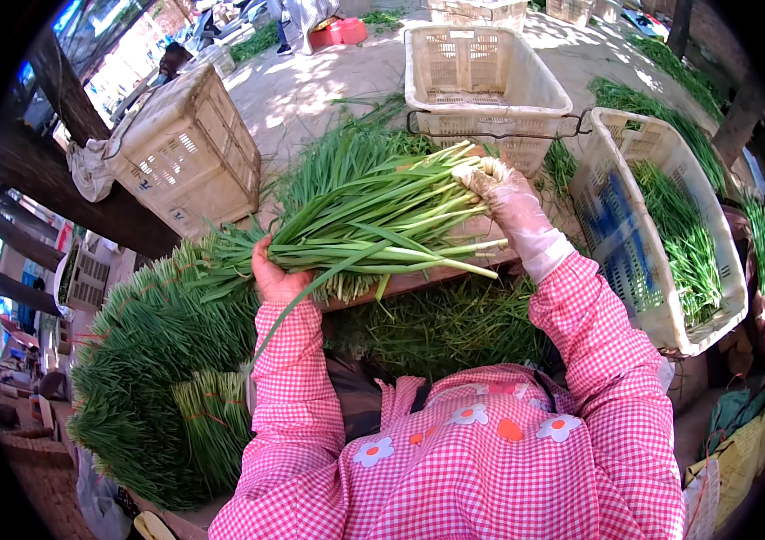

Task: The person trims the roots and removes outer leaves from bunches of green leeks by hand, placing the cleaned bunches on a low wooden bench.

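Note:
A loose bunch of long green garlic chives (382, 220) lies across both my hands, pale stem ends to the right, leaf tips to the left. My left hand (279, 277), bare, is closed round the leafy part, its thumb up along the near side. On my right hand (504, 198) there is a thin clear plastic glove; its fingers are closed on some of the pale stem ends, while other stems stick out below it. Beneath the bunch is a wooden board (418, 274), mostly covered. More loose chives (337, 166) lie just beyond.
Tied chive bundles (148, 360) are piled at my left. An upright crate (186, 148) stands at the far left, another crate (490, 108) with a wire handle ahead. The right-hand crate (585, 193) holds chives. Loose leaves (436, 333) cover the ground by my lap. A person (306, 18) is farther off.

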The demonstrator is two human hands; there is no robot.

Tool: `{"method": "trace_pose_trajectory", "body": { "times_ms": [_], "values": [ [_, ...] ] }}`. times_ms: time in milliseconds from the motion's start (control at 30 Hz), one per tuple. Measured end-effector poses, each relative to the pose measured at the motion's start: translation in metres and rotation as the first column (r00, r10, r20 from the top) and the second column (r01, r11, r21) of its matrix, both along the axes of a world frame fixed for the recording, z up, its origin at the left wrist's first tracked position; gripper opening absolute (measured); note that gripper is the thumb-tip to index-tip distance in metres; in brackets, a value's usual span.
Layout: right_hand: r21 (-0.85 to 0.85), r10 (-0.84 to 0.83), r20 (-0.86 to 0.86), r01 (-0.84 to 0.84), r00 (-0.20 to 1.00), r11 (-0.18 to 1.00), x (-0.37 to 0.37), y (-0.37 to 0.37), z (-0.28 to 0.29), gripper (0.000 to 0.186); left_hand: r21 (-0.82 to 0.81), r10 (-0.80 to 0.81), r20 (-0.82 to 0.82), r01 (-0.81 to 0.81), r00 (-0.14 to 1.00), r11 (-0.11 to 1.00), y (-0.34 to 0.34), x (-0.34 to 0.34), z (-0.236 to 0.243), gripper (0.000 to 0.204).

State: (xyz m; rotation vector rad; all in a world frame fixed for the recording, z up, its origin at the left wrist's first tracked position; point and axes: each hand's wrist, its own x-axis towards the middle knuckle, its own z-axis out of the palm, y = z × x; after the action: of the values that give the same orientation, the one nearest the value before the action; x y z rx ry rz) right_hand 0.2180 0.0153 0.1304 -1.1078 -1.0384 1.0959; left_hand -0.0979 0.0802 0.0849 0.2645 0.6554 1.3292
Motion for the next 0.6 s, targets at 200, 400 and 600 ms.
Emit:
{"method": "trace_pose_trajectory", "body": {
  "times_ms": [200, 400, 600],
  "values": [
    [-0.036, -0.239, -0.201, 0.237, 0.950, 0.971, 0.018, -0.016, -0.031, 0.019, -0.175, 0.236, 0.111, -0.215, 0.965, 0.961, 0.014, -0.006, -0.023, 0.040],
    [0.356, -0.321, 0.070, 0.277, 0.945, 0.893, 0.001, -0.059, -0.006, 0.012, -0.213, 0.196, 0.158, -0.161, 0.968, 0.964, 0.014, -0.011, -0.019, 0.042],
    [0.404, -0.162, 0.802, -0.324, 0.575, 0.855, -0.022, -0.046, 0.020, 0.007, -0.176, 0.233, 0.203, -0.198, 0.951, 0.964, 0.018, -0.010, -0.018, 0.038]
  ]
}}
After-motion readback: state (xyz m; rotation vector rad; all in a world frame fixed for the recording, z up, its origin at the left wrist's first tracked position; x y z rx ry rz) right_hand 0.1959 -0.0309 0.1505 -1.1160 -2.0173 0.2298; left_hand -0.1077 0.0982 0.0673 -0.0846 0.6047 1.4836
